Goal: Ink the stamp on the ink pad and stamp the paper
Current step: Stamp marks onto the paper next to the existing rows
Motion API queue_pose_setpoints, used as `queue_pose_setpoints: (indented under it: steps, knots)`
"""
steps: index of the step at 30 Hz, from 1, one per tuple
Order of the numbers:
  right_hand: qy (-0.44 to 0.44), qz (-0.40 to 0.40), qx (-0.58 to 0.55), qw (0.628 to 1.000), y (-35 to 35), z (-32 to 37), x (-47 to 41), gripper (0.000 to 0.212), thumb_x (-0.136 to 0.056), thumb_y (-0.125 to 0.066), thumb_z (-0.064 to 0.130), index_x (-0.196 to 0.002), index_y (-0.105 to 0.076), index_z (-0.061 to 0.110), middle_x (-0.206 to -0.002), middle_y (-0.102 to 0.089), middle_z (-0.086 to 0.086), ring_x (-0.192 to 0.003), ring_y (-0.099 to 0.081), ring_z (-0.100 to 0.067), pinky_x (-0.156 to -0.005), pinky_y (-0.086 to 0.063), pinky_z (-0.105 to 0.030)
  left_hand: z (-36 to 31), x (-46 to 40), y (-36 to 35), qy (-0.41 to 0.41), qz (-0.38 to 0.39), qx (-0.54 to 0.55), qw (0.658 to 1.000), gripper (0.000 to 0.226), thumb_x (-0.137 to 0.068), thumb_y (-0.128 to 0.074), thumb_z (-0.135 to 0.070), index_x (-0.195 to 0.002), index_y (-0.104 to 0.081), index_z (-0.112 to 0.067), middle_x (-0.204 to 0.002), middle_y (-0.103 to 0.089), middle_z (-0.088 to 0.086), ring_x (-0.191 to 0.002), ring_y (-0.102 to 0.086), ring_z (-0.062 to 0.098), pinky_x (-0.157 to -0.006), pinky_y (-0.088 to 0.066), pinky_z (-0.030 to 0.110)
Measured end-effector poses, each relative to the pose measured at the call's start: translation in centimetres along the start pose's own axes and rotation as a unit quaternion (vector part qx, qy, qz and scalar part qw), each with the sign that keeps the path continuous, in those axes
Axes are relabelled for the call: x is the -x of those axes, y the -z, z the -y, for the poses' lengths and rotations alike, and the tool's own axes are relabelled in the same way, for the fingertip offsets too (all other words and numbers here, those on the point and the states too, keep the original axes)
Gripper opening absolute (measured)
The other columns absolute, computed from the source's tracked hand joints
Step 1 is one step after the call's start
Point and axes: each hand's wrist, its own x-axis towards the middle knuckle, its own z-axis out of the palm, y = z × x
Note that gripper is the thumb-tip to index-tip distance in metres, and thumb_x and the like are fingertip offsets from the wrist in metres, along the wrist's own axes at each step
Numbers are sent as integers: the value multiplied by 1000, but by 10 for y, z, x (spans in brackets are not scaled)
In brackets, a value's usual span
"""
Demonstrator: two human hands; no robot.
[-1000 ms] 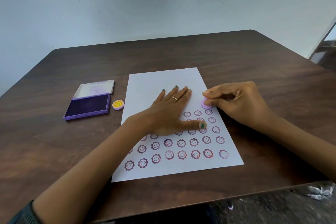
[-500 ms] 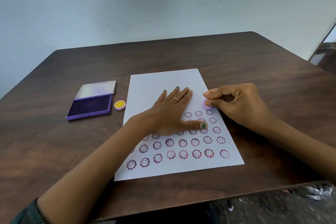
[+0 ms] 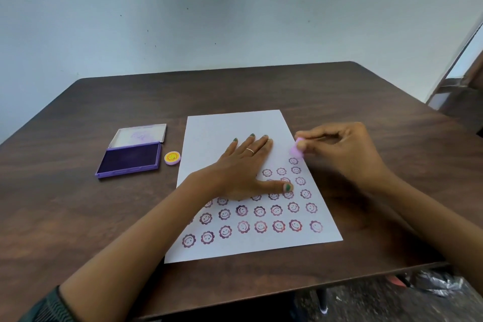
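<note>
Stamp (image 3: 296,149) sits pinched in our right hand (image 3: 339,154), lifted just off the paper (image 3: 235,123) above a fresh print; our left hand (image 3: 243,167) lies flat and spread there. Rows fill the near half, so more inking at the ink pad (image 3: 130,159), left of the paper, likely remains.

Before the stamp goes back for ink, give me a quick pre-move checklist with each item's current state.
1. Stamp gripped in right hand: ok.
2. Stamp lifted off the paper: looks ok, blurred.
3. Left hand flat, holding paper down: ok.
4. Ink pad lid open, pad exposed: ok.
5. Path to pad: not ok, left hand and yellow smiley stamp lie between.
6. Ink left on stamp face: cannot tell.
</note>
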Motion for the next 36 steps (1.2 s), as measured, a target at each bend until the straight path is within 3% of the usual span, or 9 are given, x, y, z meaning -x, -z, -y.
queue_pose_setpoints:
  steps: [2, 4, 7, 13, 18, 22, 31, 36]
  knots:
    - [-31, -76, -175, 981, 6, -2, -2, 19, -69, -73, 2, -88, -69, -2, -73, -76, 2, -75, -72, -14, -67, -55, -17, 1, 0, 0, -4, -2, 9, 1000, 100, -74, -34, -74, -146, 12, -23, -158, 14, -4, -143, 17, 15, -112, 14, 37]
    - [-68, -132, -278, 949, 14, -7, -4, 21, -67, -71, 7, -87, -67, 0, -73, -76, -1, -76, -72, -20, -67, -57, -21, 1, 1, -1, -6, -4, 14, 1000, 98, -76, -36, -72, -146, 13, -23, -158, 15, -4, -143, 18, 15, -112, 14, 37]
    - [-120, -173, -314, 926, 21, -16, -4, 24, -63, -72, 11, -85, -67, 4, -73, -76, -3, -79, -72, -20, -67, -57, -24, 2, 1, -1, -7, -7, 17, 1000, 97, -77, -37, -70, -146, 13, -22, -158, 15, -5, -143, 18, 15, -113, 14, 38]
    - [-132, -174, -317, 923, 20, -19, -6, 20, -64, -71, 10, -83, -68, 5, -74, -76, -3, -81, -72, -20, -67, -57, -24, 5, 3, 10, -8, -50, 13, 999, 94, -77, -31, -71, -148, 5, -21, -159, 8, -3, -145, 11, 15, -115, 15, 41]
    - [-138, -154, -357, 911, 16, -5, -13, 16, -67, -68, 11, -82, -68, 7, -74, -76, -2, -78, -72, -17, -65, -57, -22, 31, 22, 45, -10, -178, 90, 980, 90, -71, -30, -75, -145, -27, -23, -153, -30, -4, -141, -23, 10, -114, 12, 41]
    - [-165, -96, -429, 883, 1, 10, -23, 17, -67, -66, 11, -83, -67, 7, -75, -76, -3, -77, -72, -14, -63, -57, -21, 67, 45, 59, 22, -186, 87, 979, 73, -70, -40, -71, -129, -51, -29, -140, -49, -10, -131, -38, 4, -114, 12, 43]
    - [-200, 32, -513, 834, -65, 48, -59, 7, -73, -64, 5, -77, -70, 6, -79, -75, -8, -79, -71, -17, -64, -58, -23, 109, 75, 58, 70, -199, 63, 976, 71, -58, -57, -70, -119, -59, -35, -134, -55, -10, -129, -41, 9, -110, 18, 45]
    - [-208, 68, -529, 820, -98, 59, -70, 9, -81, -60, 2, -82, -69, 3, -79, -75, -9, -79, -71, -18, -65, -58, -24, 112, 79, 58, 79, -186, 40, 979, 50, -64, -71, -59, -110, -61, -42, -119, -62, -14, -126, -42, 11, -108, 21, 43]
